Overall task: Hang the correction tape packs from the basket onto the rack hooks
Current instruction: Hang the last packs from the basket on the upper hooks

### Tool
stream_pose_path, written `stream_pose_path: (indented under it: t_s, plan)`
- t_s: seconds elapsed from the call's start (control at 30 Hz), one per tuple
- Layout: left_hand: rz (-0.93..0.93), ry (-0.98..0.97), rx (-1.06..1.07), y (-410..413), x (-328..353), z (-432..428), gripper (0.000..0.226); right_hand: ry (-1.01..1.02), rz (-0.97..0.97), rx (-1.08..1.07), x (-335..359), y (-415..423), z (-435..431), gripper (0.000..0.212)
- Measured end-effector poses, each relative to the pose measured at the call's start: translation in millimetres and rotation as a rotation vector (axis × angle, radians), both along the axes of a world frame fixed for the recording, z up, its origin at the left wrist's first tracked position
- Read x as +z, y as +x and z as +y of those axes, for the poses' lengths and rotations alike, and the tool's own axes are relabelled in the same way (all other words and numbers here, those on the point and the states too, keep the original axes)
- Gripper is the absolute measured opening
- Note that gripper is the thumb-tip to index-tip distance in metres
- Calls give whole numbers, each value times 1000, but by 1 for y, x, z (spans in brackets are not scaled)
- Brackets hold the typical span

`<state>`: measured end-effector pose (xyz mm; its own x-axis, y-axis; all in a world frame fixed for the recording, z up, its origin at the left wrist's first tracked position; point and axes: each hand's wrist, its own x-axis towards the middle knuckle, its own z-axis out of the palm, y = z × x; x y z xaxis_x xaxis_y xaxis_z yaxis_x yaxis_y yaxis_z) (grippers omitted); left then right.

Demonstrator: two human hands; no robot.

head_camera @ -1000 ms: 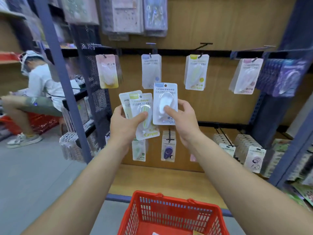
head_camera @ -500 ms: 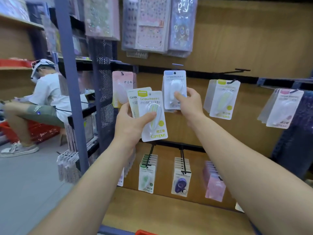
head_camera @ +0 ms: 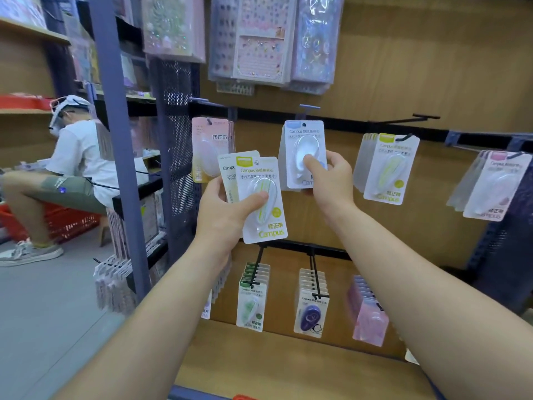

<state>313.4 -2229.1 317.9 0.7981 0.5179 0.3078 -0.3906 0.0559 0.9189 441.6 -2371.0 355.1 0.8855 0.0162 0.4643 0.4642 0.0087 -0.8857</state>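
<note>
Holding the blue pack [head_camera: 304, 153] upright, my right hand [head_camera: 330, 180] pinches its lower half, thumb on the front blister and fingers curled behind the card. The pack is a white card with a pale blue header, "Campus" print and a clear oval blister over a white dispenser. Its long axis runs vertical, hang hole uppermost, just below the upper rail [head_camera: 360, 124] at the blue-tabbed hook [head_camera: 308, 107]. I cannot tell whether the hole is on the hook. My left hand [head_camera: 223, 217] grips two further packs below and left of that rail: the yellow-green pack [head_camera: 261, 197] in front, thumb across its blister, and a second pack [head_camera: 227, 168] fanned behind it, both near upright with headers up. Under the same rail hang a pink pack [head_camera: 212, 148] to the left and a yellow-green stack [head_camera: 388, 168] to the right. Of the red basket [head_camera: 243, 397], far below the rail, only a rim sliver shows; its contents are out of view.
</note>
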Motion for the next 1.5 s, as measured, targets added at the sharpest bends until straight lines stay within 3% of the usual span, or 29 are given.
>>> stream_pose_path:
  t_s: [0.4, 0.6, 1.23, 1.37, 1.5]
  plan:
    - [-10, -6, -16, -9, -1, 10, 48, -1, -25, -15, -5, -4, 6, 32]
    - [5, 12, -22, -9, -5, 13, 49, 108, -19, -63, -7, -4, 8, 33]
    - [20, 31, -2, -8, -9, 17, 56, 51, -37, -46, 0, -4, 9, 30]
    - [23, 41, 11, -7, -10, 19, 57, 26, 11, -43, 6, 2, 10, 29]
    - [32, 54, 16, -7, -10, 15, 57, -87, 190, -13, -2, 5, 8, 34]
